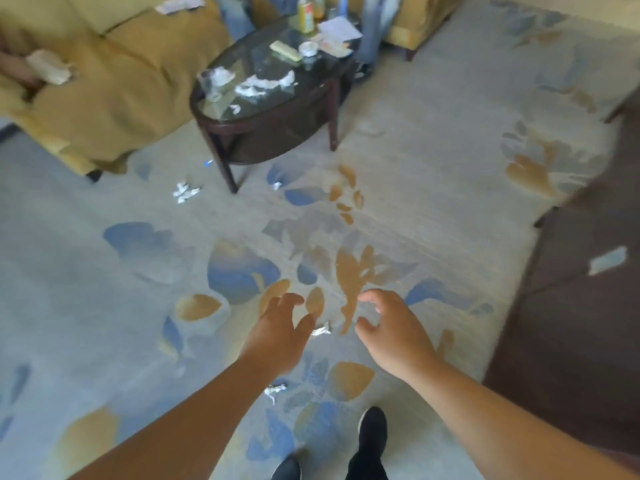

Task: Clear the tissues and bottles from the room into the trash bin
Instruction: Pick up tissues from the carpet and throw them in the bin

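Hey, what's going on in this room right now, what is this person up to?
A person is standing on a patterned rug, both hands out and empty. The left hand and right hand reach down toward a small crumpled tissue on the floor between them. More tissue scraps lie by their feet and near the sofa. The glass coffee table still holds tissues and a bottle. No trash bin is in view.
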`<state>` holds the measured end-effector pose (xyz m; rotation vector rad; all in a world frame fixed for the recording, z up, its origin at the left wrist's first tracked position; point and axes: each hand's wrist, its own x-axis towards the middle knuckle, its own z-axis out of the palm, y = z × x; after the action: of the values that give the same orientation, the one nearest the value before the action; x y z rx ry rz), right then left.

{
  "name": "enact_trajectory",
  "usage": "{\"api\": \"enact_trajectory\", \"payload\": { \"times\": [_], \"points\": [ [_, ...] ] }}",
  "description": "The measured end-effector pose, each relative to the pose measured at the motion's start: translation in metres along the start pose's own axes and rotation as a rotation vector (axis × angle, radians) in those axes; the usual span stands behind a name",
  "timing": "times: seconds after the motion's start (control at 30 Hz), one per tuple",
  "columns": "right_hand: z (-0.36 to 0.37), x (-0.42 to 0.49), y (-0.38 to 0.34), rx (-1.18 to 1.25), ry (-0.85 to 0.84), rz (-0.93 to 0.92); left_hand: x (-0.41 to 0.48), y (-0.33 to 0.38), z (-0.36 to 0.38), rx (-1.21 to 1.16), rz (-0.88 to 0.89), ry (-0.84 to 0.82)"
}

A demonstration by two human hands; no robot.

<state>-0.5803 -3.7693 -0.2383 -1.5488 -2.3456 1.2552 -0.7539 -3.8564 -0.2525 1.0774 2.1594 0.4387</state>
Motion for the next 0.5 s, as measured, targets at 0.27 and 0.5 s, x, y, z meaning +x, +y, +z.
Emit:
{"api": "enact_trajectory", "payload": {
  "times": [0.27,0.5],
  "points": [
    [0.040,0.070,-0.020,-0.153,-0.240,-0.148,0.007,-0.061,0.002,-0.190,-0.253,0.149],
    [0.113,0.120,-0.031,-0.221,-0.317,-0.143,0.017,-0.140,0.014,-0.288,-0.416,0.148]
  ]
}}
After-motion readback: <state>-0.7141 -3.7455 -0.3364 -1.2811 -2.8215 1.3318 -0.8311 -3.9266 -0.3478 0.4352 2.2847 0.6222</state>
